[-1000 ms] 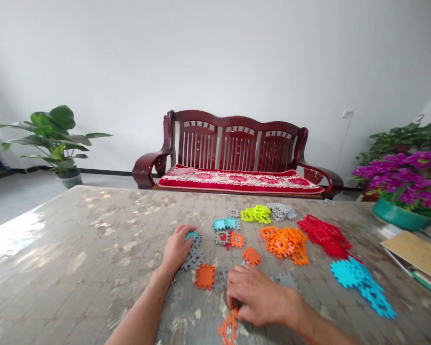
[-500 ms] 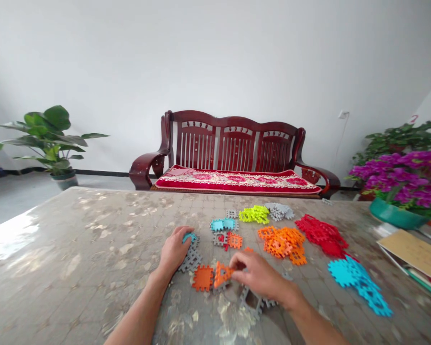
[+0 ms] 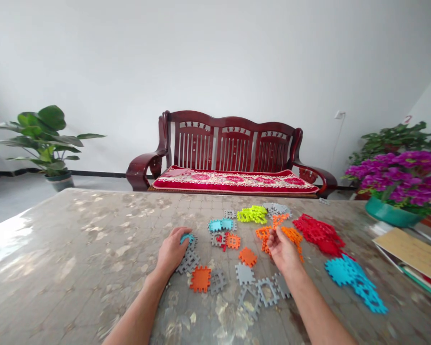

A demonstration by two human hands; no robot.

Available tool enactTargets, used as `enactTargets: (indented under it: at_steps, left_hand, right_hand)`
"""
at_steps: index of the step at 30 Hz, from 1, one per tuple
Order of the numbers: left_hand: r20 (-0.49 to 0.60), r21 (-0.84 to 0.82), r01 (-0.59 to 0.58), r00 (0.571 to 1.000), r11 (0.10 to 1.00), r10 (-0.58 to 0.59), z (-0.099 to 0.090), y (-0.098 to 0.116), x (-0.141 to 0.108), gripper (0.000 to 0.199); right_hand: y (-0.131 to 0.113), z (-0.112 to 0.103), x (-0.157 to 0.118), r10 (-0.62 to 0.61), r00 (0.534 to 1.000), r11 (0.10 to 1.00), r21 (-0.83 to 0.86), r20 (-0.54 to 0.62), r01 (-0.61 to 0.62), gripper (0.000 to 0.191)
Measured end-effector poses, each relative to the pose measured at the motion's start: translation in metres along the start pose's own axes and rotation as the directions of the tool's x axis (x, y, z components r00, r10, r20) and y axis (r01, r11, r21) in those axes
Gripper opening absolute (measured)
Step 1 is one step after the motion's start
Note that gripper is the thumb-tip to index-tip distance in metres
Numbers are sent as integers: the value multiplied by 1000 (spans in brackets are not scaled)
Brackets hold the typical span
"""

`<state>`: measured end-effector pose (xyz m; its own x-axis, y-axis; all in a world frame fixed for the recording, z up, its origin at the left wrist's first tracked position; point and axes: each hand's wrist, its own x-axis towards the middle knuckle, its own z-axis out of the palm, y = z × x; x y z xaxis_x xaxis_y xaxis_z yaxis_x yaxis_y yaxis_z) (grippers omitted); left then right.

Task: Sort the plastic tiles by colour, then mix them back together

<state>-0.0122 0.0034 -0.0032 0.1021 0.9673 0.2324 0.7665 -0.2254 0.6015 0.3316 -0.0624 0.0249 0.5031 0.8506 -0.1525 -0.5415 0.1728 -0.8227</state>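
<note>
Head view is showing two bare hands working at a patterned table (image 3: pixel 104 273). The left hand (image 3: pixel 170 251) is resting low with its fingers bent over a light blue piece (image 3: pixel 188 238), touching it; whether it is gripping the piece, I cannot tell. Grey lattice pieces (image 3: pixel 188 261) are lying just beside that hand. The right hand (image 3: pixel 284 251) is closing its thumb and fingers in a pinch on an orange triangular piece (image 3: pixel 276 223), which is sitting at the fingertips above the orange pile (image 3: pixel 292 235). Between the hands, a solid orange square (image 3: pixel 200 279) is lying beside a grey latticed square (image 3: pixel 218 281), while a second orange square (image 3: pixel 247 257) is resting near a grey group (image 3: pixel 244 274). Farther out, yellow-green pieces (image 3: pixel 252 214), a red pile (image 3: pixel 319 235) and a bright blue pile (image 3: pixel 345 272) are spreading over the table. At the right, a teal bowl (image 3: pixel 391 212) is holding purple flowers (image 3: pixel 398 177); on the floor at the left, a pot (image 3: pixel 60 182) is holding a leafy plant (image 3: pixel 52 120). Beyond the table, a wooden bench (image 3: pixel 233 152) is standing under a red patterned cloth (image 3: pixel 233 180).
</note>
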Motion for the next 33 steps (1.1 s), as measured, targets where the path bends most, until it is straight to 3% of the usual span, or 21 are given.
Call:
enactTargets:
  at_steps: [4, 6, 8, 10, 13, 15, 17, 19, 22, 27, 33]
  left_hand:
    - [-8, 7, 3, 1000, 1000, -3, 0, 0, 0, 31]
    - [-11, 10, 3, 1000, 1000, -2, 0, 0, 0, 32]
    - [-12, 12, 4, 1000, 1000, -4, 1, -1, 0, 32]
    - [-13, 14, 4, 1000, 1000, -4, 1, -1, -1, 31]
    - [-13, 18, 7, 1000, 1000, -7, 0, 1, -1, 31]
    - [-6, 19, 13, 1000, 1000, -13, -2, 2, -1, 32]
    - [11, 16, 19, 1000, 1000, -19, -2, 3, -1, 34]
    - [23, 11, 18, 1000, 1000, -18, -3, 4, 0, 37]
    - [14, 5, 16, 1000, 1000, -16, -3, 4, 0, 40]
    - [-3, 19, 33, 999, 999, -33, -2, 4, -1, 38]
    - [1, 30, 31, 1000, 999, -31, -2, 5, -1, 36]
  right_hand:
    - [-1, -1, -2, 48, 998, 999, -25, 30, -48, 25]
    - [4, 0, -8, 47, 995, 986, -165, 84, -33, 31]
    - [10, 2, -16, -26, 988, 927, -365, 155, 81, 35]
    - [16, 4, -24, -114, 959, 808, -537, 259, 241, 36]
    - [26, 6, -33, -197, 882, 538, -705, 428, 462, 33]
    - [33, 7, -39, -202, 834, 347, -759, 513, 551, 31]
    - [39, 9, -42, -170, 795, 232, -760, 582, 607, 33]
    - [44, 13, -45, -122, 758, 235, -723, 641, 649, 36]
    - [43, 18, -46, -96, 729, 315, -674, 678, 668, 36]
    - [19, 11, -42, -223, 782, 247, -743, 581, 622, 30]
    - [1, -25, -46, -275, 814, 156, -812, 511, 562, 30]
